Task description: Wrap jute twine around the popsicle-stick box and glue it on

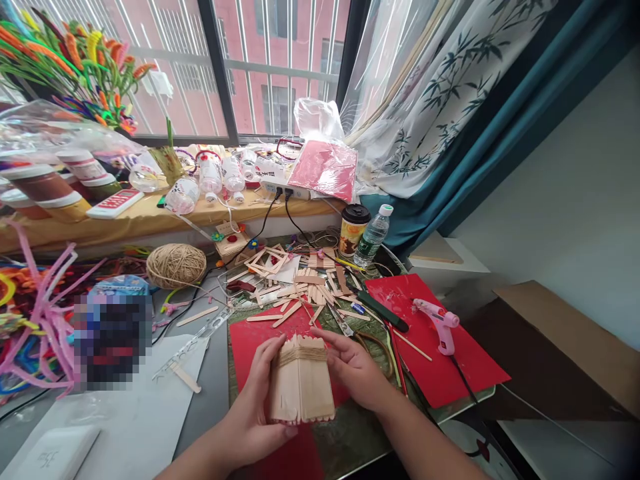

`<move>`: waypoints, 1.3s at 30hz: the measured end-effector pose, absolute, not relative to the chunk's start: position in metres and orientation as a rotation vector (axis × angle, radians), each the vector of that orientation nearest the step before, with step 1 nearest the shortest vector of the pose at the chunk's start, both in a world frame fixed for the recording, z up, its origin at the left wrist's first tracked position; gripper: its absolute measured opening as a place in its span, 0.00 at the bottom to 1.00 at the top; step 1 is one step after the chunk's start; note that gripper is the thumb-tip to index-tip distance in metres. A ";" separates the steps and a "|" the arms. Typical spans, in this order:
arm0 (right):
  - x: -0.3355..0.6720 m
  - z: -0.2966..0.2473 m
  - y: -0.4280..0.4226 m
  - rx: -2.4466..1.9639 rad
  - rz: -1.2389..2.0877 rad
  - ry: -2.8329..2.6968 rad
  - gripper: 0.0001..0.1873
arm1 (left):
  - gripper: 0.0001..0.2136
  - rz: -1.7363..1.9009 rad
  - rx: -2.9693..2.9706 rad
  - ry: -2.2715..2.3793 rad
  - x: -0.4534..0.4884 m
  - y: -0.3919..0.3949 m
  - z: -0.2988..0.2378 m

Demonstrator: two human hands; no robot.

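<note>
Over the red paper [247, 343], my left hand [250, 407] clasps a pale, twine-bound wooden box [300, 390]; squeezing might split it (right hand [361, 375]: hold unclear).

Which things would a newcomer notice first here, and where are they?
Probably the stick structure at lower middle, bound with twine and gripped by the left hand, with the right hand beside it. Then perhaps the pink glue gun on red card at right, and the colourful bundle at upper left.
</note>
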State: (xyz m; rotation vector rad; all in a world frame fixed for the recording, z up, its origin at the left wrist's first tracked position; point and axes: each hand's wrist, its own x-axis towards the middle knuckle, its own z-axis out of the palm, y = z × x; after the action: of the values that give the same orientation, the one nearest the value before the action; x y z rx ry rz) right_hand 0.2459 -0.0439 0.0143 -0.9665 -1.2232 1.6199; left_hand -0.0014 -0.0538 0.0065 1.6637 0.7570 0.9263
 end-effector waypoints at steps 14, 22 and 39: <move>0.243 0.034 -0.041 -1.183 1.446 -1.549 0.22 | 0.58 0.692 2.033 1.027 0.005 -0.045 0.024; 0.238 0.033 -0.044 -1.183 1.398 -1.598 0.23 | 0.48 0.595 2.571 0.845 -0.010 -0.037 0.027; 0.227 0.040 -0.041 -1.228 0.894 -1.872 0.12 | 0.46 0.590 2.166 1.163 -0.014 -0.036 0.029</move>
State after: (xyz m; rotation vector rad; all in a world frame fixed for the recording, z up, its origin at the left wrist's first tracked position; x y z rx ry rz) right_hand 0.2274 -0.0413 0.0398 -1.2276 -1.8719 0.8936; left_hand -0.0137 -0.0359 0.0286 2.1662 1.1628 0.5901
